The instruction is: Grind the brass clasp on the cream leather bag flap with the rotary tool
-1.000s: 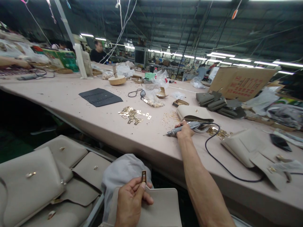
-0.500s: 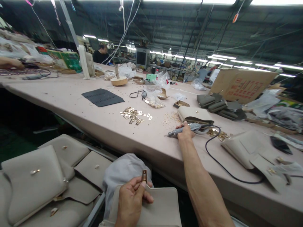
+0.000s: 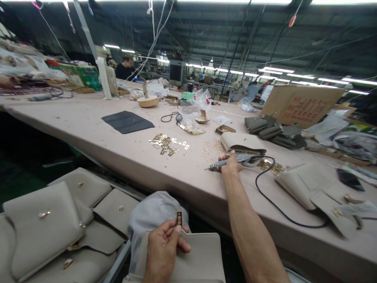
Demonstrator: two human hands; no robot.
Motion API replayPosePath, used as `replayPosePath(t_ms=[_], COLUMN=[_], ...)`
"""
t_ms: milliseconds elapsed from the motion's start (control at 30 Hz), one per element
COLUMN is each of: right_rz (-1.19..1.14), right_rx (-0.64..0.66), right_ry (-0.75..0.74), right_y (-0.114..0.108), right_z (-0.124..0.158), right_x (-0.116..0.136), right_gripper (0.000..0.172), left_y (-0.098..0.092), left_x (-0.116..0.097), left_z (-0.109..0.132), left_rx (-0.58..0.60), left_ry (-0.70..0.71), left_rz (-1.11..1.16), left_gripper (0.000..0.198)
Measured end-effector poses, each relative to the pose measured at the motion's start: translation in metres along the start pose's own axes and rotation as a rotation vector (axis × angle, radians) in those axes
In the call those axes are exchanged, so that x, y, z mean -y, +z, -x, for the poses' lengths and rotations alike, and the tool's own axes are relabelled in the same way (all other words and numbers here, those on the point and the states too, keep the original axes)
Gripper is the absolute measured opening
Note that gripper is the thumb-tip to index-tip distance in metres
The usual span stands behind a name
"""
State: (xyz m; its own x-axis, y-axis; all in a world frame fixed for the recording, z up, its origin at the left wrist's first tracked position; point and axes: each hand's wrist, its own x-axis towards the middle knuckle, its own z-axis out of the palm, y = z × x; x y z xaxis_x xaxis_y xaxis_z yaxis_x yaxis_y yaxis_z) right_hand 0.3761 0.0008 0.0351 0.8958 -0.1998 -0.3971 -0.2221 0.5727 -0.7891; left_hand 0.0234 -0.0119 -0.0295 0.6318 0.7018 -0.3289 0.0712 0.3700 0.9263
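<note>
Low in the head view, my left hand [image 3: 165, 245] pinches a small gold metal plate [image 3: 179, 218] with a rectangular slot, upright between thumb and fingers. Under that hand lies a beige bag flap [image 3: 203, 251] over my lap; whether the plate touches its edge I cannot tell. My right hand [image 3: 231, 164] is stretched across the table, closed around a grey electric screwdriver [image 3: 218, 164]. The screwdriver lies level, its thin bit pointing left and its black cord trailing right. A folded beige bag [image 3: 243, 143] stands just behind it.
Gold plates [image 3: 165, 143] lie piled on the table [image 3: 132, 153], with tiny screws [image 3: 213, 147] further right. More gold fittings [image 3: 271, 167] sit beside the cord. Beige bag pieces [image 3: 41, 228] fill the lower left. A black sheet [image 3: 128, 122] and a cardboard box [image 3: 300, 104] are further back.
</note>
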Motion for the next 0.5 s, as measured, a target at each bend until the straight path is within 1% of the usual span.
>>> replayPosePath(t_ms=[133,300,500], right_rz=[0.003,-0.003,-0.017], right_rx=[0.01,0.046,0.093], right_ry=[0.012,0.049,0.069], right_y=[-0.001,-0.003,-0.004], right_z=[0.001,0.001,0.005], right_x=[0.002,0.005,0.008], right_gripper=[0.038,0.035,0.031], left_y=[0.002,0.002,0.004], left_x=[-0.005,-0.009,-0.013], left_z=[0.001,0.001,-0.001], left_rx=[0.008,-0.01,-0.019], left_ry=[-0.024,-0.027,-0.038], left_rz=[-0.02,-0.023,-0.007], left_gripper=[0.058,0.061,0.059])
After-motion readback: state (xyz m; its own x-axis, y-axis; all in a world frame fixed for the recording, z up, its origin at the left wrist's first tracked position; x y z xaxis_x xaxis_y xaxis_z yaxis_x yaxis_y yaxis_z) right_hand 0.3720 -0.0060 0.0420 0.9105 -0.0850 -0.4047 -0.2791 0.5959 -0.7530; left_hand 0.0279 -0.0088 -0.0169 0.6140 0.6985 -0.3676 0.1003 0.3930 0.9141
